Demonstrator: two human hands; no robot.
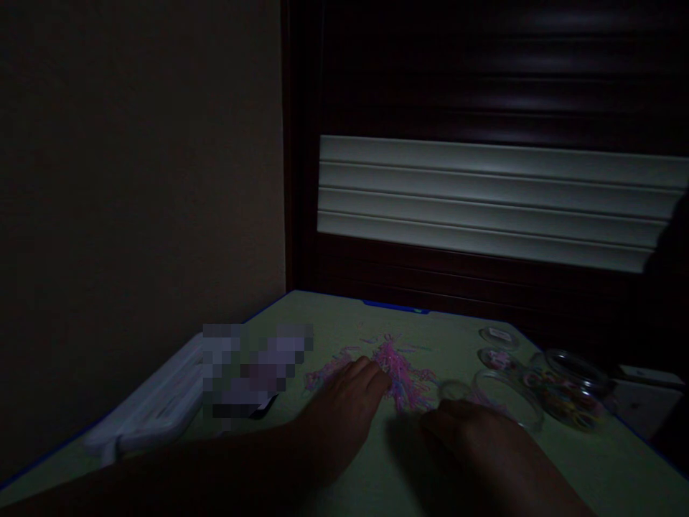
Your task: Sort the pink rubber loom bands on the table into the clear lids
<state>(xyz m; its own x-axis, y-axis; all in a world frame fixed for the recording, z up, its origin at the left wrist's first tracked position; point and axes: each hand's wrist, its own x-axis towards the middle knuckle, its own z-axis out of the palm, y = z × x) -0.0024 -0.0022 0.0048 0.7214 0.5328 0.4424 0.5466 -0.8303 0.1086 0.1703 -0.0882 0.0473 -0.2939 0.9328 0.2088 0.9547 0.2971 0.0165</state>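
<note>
Your left hand (347, 406) is over the worktop (328, 312) with its fingers bent downward, right at the near left side of the pile of thin pink strands (401, 377). The pile spreads beyond your fingertips and to their right, and a looser purplish scatter (327, 371) lies on the far left side of that hand. You can't tell from this view whether those fingers pinch any strands, as their tips are hidden.

Your right hand (466, 434) is nearer to you, to the right of the pile, fingers curled and in deep shadow; whether it grips something can't be told. Just beyond it lies a clear round tray (540, 415) with some pink inside. To the tray's right is a clear jar (573, 395) of multicoloured bands, and beyond the tray are two small round containers (498, 348). At your far left sits a white case (153, 398).
</note>
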